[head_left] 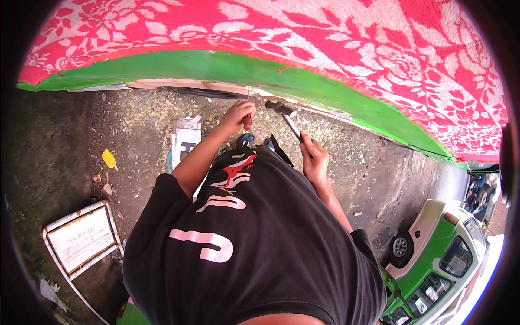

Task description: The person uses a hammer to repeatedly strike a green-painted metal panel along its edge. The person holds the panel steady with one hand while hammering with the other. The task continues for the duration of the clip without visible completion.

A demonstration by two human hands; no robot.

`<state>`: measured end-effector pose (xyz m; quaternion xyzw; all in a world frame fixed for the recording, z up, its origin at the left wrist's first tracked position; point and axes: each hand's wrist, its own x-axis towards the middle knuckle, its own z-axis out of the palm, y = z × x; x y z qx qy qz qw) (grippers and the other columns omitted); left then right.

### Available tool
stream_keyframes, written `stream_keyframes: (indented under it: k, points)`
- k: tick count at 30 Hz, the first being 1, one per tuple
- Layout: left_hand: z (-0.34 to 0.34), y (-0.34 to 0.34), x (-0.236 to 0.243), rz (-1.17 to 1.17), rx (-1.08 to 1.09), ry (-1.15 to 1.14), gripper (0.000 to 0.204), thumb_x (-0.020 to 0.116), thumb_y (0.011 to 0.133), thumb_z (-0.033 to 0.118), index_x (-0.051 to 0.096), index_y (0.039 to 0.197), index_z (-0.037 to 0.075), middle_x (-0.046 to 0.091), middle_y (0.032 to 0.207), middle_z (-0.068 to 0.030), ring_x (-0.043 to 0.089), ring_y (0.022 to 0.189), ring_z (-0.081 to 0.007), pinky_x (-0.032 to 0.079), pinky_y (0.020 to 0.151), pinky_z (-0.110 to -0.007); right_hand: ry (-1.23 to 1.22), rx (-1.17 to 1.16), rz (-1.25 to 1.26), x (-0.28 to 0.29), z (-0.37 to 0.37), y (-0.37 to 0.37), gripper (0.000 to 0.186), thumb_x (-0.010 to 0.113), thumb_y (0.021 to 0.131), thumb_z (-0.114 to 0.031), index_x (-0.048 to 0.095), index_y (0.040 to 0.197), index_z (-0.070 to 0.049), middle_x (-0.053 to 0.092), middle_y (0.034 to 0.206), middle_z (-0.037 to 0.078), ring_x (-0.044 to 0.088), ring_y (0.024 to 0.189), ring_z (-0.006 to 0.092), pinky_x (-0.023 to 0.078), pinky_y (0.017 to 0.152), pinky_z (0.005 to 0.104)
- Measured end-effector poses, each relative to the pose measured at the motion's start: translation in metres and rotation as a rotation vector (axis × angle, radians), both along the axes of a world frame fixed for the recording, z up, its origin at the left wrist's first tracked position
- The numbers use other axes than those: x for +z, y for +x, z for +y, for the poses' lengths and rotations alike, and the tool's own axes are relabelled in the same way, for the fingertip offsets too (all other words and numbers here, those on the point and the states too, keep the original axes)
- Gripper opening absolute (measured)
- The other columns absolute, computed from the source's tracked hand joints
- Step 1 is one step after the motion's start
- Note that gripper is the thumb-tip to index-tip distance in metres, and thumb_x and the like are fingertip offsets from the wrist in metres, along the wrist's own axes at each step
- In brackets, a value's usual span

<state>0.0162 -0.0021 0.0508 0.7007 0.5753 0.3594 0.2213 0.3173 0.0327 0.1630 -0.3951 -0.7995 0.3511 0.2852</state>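
My left hand (235, 117) is closed round a thin-shafted tool with a reddish handle (247, 123), a screwdriver or a chisel. The shaft points away from me, and its end meets the bare, scraped lower edge (216, 86) of a green vehicle body panel (200, 63). In my right hand (315, 157) is a hammer (291, 123), gripped by its handle. The hammer's dark head is just right of the tool and apart from it, close to the panel edge.
A red and white floral cloth (303, 27) lies over the green body. Left of me are a framed sign (84, 238), a yellow scrap (109, 158) and a printed box or board (184, 142). A green and white vehicle (433, 265) stands at right. Paint flakes litter the ground.
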Motion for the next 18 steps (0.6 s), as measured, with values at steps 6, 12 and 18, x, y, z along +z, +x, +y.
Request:
stream_keyframes:
  k: [6,12,18]
  points:
    - [0.016,0.0,0.007,-0.145,-0.006,-0.007,0.021,0.065,0.07,0.005,0.049,0.084,0.004,0.06,0.09,-0.0112,0.056,0.089,-0.035,0.044,0.08,-0.041,0.418,0.293,-0.078,-0.017,0.006,-0.008,0.049,0.065,0.078,-0.001,0.068,0.122,-0.023,0.061,0.078,0.004,0.059,0.052,0.0219,0.05,0.045,0.0357]
    - [0.028,-0.007,-0.002,-0.145,-0.023,-0.065,0.021,0.065,0.078,0.015,0.048,0.081,0.004,0.06,0.095,-0.0107,0.058,0.089,-0.0277,0.045,0.08,-0.036,0.435,0.259,0.038,-0.024,0.007,-0.012,0.056,0.06,0.076,-0.001,0.065,0.126,-0.027,0.059,0.077,0.001,0.059,0.052,0.0216,0.05,0.045,0.0359]
    - [0.014,0.004,-0.001,-0.137,0.031,-0.011,0.02,0.06,0.072,-0.006,0.045,0.08,0.005,0.061,0.095,-0.0093,0.058,0.09,-0.0302,0.046,0.079,-0.038,0.303,0.198,-0.148,-0.028,0.002,-0.001,0.045,0.066,0.083,-0.006,0.066,0.124,-0.024,0.059,0.075,0.004,0.059,0.053,0.0239,0.049,0.046,0.0372]
